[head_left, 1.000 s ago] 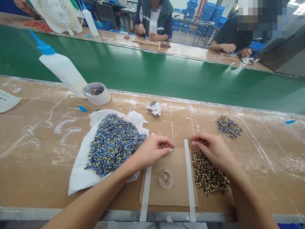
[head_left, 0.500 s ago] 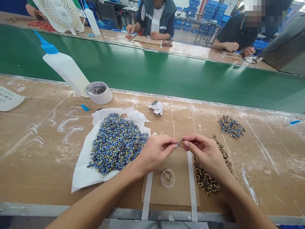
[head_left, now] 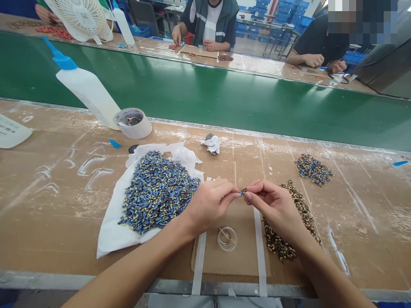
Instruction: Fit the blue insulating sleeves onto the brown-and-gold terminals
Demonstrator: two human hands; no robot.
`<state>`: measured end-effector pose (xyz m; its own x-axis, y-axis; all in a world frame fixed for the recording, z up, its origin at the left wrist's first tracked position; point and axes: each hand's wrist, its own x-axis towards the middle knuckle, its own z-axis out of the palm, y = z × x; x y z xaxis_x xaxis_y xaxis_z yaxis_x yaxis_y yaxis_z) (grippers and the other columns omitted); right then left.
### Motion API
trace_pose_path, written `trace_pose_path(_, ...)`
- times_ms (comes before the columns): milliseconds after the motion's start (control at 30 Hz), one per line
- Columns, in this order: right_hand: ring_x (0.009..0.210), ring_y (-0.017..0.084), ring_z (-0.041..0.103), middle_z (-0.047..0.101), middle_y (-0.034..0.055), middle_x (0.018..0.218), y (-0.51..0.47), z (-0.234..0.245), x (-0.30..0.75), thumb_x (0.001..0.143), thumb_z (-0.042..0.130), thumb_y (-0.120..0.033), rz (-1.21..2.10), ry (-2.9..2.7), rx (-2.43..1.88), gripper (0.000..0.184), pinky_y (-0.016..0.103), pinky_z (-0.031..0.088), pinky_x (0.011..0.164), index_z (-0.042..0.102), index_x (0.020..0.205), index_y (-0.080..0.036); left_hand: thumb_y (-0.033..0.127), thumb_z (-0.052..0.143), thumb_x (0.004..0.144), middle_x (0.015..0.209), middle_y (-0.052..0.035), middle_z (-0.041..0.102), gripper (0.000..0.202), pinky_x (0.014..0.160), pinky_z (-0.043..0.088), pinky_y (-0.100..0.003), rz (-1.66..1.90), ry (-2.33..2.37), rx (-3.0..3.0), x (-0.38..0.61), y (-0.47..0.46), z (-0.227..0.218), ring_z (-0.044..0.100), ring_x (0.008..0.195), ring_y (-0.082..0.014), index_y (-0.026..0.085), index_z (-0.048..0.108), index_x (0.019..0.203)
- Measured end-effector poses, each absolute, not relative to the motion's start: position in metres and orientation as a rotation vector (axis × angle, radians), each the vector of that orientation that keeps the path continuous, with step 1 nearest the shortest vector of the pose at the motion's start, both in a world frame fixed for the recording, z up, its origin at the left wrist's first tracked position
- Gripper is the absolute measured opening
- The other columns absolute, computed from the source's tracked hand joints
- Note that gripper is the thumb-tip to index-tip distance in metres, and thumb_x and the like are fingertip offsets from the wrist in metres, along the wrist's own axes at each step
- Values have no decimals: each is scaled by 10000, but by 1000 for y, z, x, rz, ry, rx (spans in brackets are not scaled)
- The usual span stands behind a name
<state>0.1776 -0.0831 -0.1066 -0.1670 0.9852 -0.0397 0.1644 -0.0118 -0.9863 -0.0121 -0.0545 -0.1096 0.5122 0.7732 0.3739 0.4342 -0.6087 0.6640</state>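
Observation:
Between thumb and forefinger, my left hand (head_left: pixel 213 201) pinches a small blue piece (head_left: pixel 240 193). Facing it, my right hand (head_left: pixel 272 201) pinches a small dark-and-yellow curved piece (head_left: pixel 244 189). The two pieces meet at the fingertips, partly hidden by the fingers. Left of my hands, a heap of small blue, black and yellow pieces (head_left: pixel 157 192) lies on a white sheet (head_left: pixel 111 233). A heap of dark-and-yellow curved pieces (head_left: pixel 279 241) sits partly under my right hand. Below my hands, a clear small cup (head_left: pixel 227 238) with a thin stick in it stands on a cardboard pad (head_left: pixel 234 265).
A smaller pile of blue-and-yellow pieces (head_left: pixel 314 170) lies at the right. Farther back are a crumpled tissue (head_left: pixel 212 143), a tape roll (head_left: pixel 133 123) and a white squeeze bottle (head_left: pixel 88 92). Beyond the green belt (head_left: pixel 192 90), other people work near a fan (head_left: pixel 80 19).
The blue piece and the curved piece have come together as my fingertips closed the small gap between them. The view has shifted slightly.

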Motion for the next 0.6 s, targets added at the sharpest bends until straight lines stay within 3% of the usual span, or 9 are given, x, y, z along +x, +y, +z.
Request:
trace_pose_path(233,709,132,547,564,8,763,-84,-107,173,885,597,-271,1282,-1491,-1167,106,272,469,649,591,818,-187,167,486,928,750,-38,648,172,615,410,-257,910,992,2481,-15,-58,-111,562,683,-139,136,634,847)
trace_pose_path(600,666,136,507,495,-4,734,-90,-110,169,911,536,-227,1151,-1617,-1180,116,289,427,611,537,797,-203,158,486,910,702,-21,629,166,570,389,-246,828,989,2322,-15,-62,-102,538,611,-121,141,604,794)
